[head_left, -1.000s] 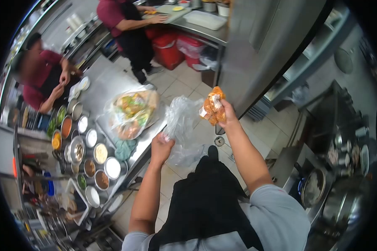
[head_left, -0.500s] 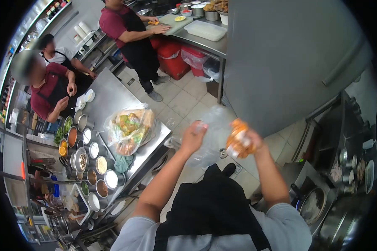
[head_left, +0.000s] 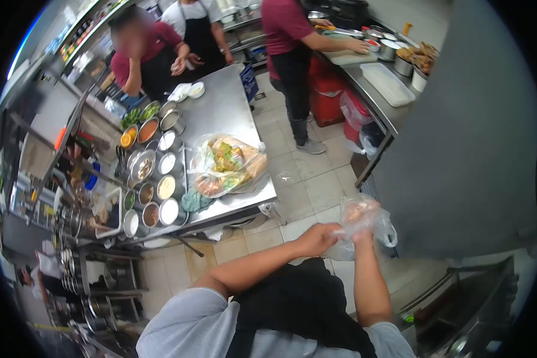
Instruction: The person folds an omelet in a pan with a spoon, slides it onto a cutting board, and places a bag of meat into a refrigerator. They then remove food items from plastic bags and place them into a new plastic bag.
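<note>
Visibly crumpled, the clear plastic bag (head_left: 383, 230) shows orange food (head_left: 359, 210) inside.

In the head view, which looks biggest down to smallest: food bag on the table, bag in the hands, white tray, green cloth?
1. Food bag.
2. Held bag and white tray: these look alike, and the held bag is nearer the camera, so I can't rank them.
3. Green cloth.

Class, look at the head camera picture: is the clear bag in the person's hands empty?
No, orange food shows through the clear bag, which the left hand and right hand grip together.
</note>
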### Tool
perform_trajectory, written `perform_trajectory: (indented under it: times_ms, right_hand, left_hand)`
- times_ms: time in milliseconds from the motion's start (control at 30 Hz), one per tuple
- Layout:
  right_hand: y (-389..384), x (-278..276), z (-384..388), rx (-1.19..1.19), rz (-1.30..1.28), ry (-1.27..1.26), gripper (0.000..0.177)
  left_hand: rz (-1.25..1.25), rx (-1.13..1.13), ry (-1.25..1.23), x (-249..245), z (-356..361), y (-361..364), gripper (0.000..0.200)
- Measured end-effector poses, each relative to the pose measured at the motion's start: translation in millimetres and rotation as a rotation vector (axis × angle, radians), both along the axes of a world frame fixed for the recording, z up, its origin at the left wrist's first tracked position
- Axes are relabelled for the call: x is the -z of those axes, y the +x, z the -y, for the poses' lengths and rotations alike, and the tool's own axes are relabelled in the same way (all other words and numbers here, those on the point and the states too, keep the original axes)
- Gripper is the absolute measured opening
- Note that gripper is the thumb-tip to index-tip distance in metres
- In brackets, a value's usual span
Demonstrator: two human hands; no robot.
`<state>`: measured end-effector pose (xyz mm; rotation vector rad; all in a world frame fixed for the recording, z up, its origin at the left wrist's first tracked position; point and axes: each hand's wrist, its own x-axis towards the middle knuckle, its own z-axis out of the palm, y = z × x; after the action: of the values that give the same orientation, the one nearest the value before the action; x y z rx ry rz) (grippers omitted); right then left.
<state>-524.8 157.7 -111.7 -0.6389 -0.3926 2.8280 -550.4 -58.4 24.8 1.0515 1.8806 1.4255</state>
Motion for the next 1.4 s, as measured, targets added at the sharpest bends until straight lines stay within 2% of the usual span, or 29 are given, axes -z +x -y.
perform_trajectory:
  times_ms: [33,67,100,133,167,200,267,300,367,400,467,500,533,600,700,767,833,900,967,1033,1133,1167,1200,1233,1267,1300,1367,1400]
  right_hand:
    - [-4.3,0.5,9.5,-0.161,0.229,0.365,0.047]
    - [-7.6,0.9,21.5,-0.322,0.449,0.74,0.052]
    - [-10.8,0.6,39.4,-0.354,0.444,0.766,0.052]
    - [-12.4,2.3,62.3,-0.333,0.395,0.961,0.053]
    - [-12.3,3.2,82.0,-0.309,0.339,1.151,0.055]
    - [-10.2,-3.5,97.0,-0.339,0.332,1.172,0.055]
    - [-5.7,-22.1,121.6,-0.688,0.397,1.793,0.052]
    - [-6.4,-32.0,132.8,-0.71,0.389,1.809,0.052]
    - [-14.4,-54.5,154.5,-1.147,0.312,1.985,0.043]
    - [-24.1,-69.3,168.5,-1.123,0.257,1.818,0.036]
    - [-53.3,-115.9,207.6,-0.75,0.12,1.906,0.039]
    - [-77.2,-139.6,228.7,-0.502,-0.02,2.073,0.033]
    - [-105.2,-163.7,250.8,-0.338,-0.086,2.117,0.033]
    - [-166.3,-196.3,290.1,-0.159,-0.201,2.304,0.051]
    - [-237.0,-184.7,330.2,-0.112,-0.332,2.392,0.06]
    - [-255.3,-185.5,357.4,-0.504,0.077,2.633,0.061]
    - [-274.1,-173.0,347.7,-0.663,0.084,2.513,0.057]
    - [-281.7,-173.2,339.6,-0.541,0.184,2.438,0.05]
    - [-280.4,-175.6,317.4,-0.479,-0.08,2.058,0.044]
    - [-248.4,-178.5,311.8,-0.605,-0.321,1.412,0.043]
    - [-172.0,-176.2,340.7,-1.03,-0.477,1.022,0.049]
    - [-152.1,-170.7,356.1,-1.283,-0.426,1.014,0.048]
    - [-136.8,-125.0,372.9,-1.367,-0.525,1.056,0.043]
    - [-113.0,-112.9,404.9,-1.551,-0.356,1.305,0.034]
    - [-94.2,-91.7,430.6,-1.773,-0.384,1.428,0.033]
    - [-77.2,-58.7,442.6,-1.817,-0.733,1.39,0.037]
    - [-62.7,-89.2,437.0,-1.782,-0.883,1.165,0.04]
    - [-74.3,-122.3,419.6,-1.607,-0.921,1.329,0.039]
  left_hand:
    - [0.028,-0.159,0.139,4.5,4.1,-5.9,0.016]
    - [0.033,-0.194,0.153,6.3,10.9,-13.3,0.016]
    - [0.205,-0.25,0.213,7.4,19.9,-23.2,0.016]
    - [0.376,-0.299,0.279,8.9,30.3,-30.9,0.015]
    - [0.382,-0.329,0.302,11.5,42.7,-35.0,0.015]
    - [0.441,-0.377,0.265,15.1,56.7,-37.6,0.015]
    - [0.561,-0.483,0.255,44.1,81.2,-41.2,0.013]
    - [0.571,-0.502,0.272,50.5,96.9,-39.2,0.013]
    - [0.386,-0.57,-0.056,62.5,138.9,-38.3,0.013]
    - [0.393,-0.583,-0.04,72.4,159.3,-37.7,0.013]
    - [0.458,-0.699,-0.049,93.2,203.3,-24.5,0.012]
    - [0.473,-0.706,-0.044,96.9,225.4,-16.4,0.012]
    - [0.522,-0.768,-0.028,99.2,247.4,-10.0,0.011]
    - [0.568,-0.834,-0.005,96.7,288.8,-1.4,0.012]
    - [0.582,-0.988,0.088,69.0,338.0,21.0,0.013]
    - [0.66,-1.099,0.239,47.1,365.8,33.7,0.015]
    - [0.671,-1.212,0.313,26.1,380.1,46.2,0.018]
    - [0.698,-1.347,0.381,18.5,386.5,63.6,0.021]
    - [0.684,-1.426,0.62,17.5,390.4,70.3,0.023]
    - [0.65,-1.544,0.644,22.7,386.8,75.2,0.026]
    - [0.526,-1.658,0.674,23.9,373.4,84.3,0.027]
    - [0.461,-1.676,0.579,23.7,365.3,87.4,0.027]
    - [0.4,-1.682,0.486,22.8,353.4,87.4,0.027]
    - [0.391,-1.689,0.491,17.6,340.8,87.1,0.027]
    - [0.33,-1.722,0.462,8.5,329.8,88.9,0.028]
    - [0.265,-1.755,0.434,2.3,319.6,90.0,0.028]
    - [0.226,-1.952,0.54,3.3,307.8,94.2,0.027]
    - [0.214,-1.955,0.543,6.5,309.5,101.5,0.027]
